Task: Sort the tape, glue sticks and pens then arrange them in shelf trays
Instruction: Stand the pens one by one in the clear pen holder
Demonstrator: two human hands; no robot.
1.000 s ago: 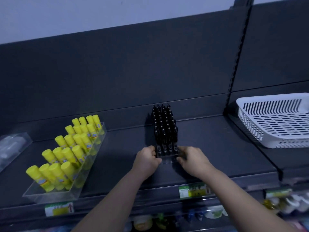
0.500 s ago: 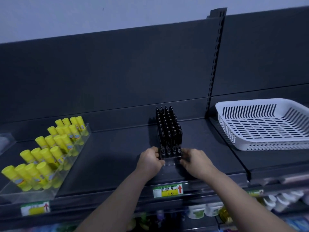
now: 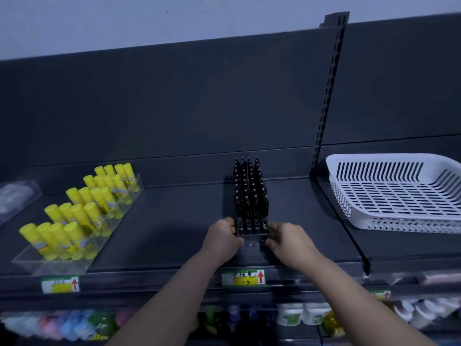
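Sliding to the right along the shelf [image 3: 174, 221] since a second ago, the pen tray [image 3: 253, 239] now sits straight above the price label [image 3: 243, 277], nearer the slotted upright [image 3: 329, 96] than it was. Both forearms reach up and forward from the bottom of the view and converge on the tray's front end. The left hand [image 3: 222, 237] has its knuckles up and its fingers curled round the tray's left front corner; the right hand [image 3: 290, 242] mirrors it, fingers bent and clamped on the right front corner. The black pens [image 3: 250, 196] stand upright in tight rows, filling the tray from behind the clear front lip to the back.

The tray's front lip lies a little behind the shelf's front edge. Bare shelf runs wide to its left, as far as the clear tray [image 3: 50, 264] of yellow glue sticks [image 3: 82, 211], which are well apart from it. To its right a narrower strip of bare shelf reaches the upright, and beyond that stands a white slotted basket [image 3: 409, 224] on the neighbouring shelf
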